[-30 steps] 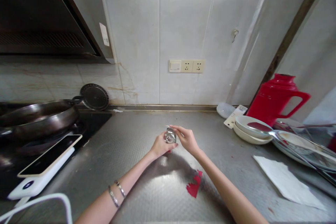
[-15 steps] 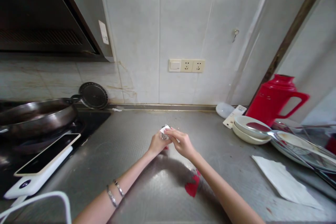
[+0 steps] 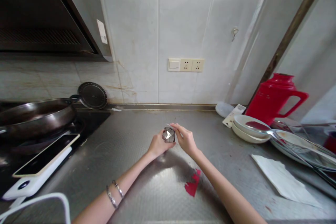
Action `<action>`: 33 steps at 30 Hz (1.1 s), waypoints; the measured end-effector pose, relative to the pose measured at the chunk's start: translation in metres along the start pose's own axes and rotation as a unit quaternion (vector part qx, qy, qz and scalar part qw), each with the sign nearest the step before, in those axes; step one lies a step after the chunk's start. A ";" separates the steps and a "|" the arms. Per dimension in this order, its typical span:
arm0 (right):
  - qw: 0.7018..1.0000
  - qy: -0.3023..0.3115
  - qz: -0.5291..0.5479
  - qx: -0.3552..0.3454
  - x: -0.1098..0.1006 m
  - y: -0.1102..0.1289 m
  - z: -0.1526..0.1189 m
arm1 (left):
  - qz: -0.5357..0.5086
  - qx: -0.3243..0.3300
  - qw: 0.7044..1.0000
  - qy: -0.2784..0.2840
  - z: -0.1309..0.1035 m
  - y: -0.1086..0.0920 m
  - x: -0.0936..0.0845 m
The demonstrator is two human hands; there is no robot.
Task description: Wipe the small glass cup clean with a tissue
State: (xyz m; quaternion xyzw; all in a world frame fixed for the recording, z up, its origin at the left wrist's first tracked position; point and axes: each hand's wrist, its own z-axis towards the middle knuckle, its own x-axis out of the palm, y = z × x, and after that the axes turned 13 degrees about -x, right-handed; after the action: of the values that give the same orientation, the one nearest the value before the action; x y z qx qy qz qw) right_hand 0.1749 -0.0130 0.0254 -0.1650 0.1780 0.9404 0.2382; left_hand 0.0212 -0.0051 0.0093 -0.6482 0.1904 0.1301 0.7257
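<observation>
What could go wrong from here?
The small shiny object could slip: the left grip has it between thumb and fingers, the right grip at its edge. The right forearm might brush the red scrap beside it. The phone, near the pan, might heat if the cooktop were on.

Two shiny, silver-coloured bracelets [image 3: 111, 197] circle the left forearm [image 3: 134, 174], one slim, the other broader and textured; the right forearm [image 3: 222, 185] is bare.

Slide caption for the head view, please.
Left hand holding a shiny piece, right hand at its edge, red scrap on the counter.
</observation>
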 end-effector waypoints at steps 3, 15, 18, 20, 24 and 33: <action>0.998 0.061 0.014 -0.019 0.003 0.000 -0.003 | 0.029 0.017 0.999 -0.006 -0.004 -0.005 0.000; 0.963 0.141 -0.055 -0.223 0.001 0.008 -0.006 | 0.037 -0.023 0.999 0.003 0.001 -0.007 -0.009; 0.966 0.135 -0.038 -0.217 0.003 0.010 -0.007 | 0.038 -0.023 0.999 -0.001 0.002 -0.004 -0.010; 0.969 0.131 -0.016 -0.208 0.004 0.013 -0.007 | 0.025 -0.033 0.999 0.002 0.003 -0.001 -0.009; 0.976 0.122 0.059 -0.169 0.004 0.019 -0.005 | -0.024 -0.056 0.998 0.025 0.007 0.005 -0.009; 0.991 -0.083 0.035 0.097 -0.003 0.002 -0.002 | -0.100 -0.122 0.984 0.080 0.007 -0.006 -0.007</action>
State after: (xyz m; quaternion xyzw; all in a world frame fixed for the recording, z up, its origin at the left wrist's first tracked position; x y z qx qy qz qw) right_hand 0.1765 -0.0162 0.0256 -0.0565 0.2535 0.9370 0.2336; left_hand 0.0185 0.0019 0.0177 -0.7559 0.1648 0.0275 0.6330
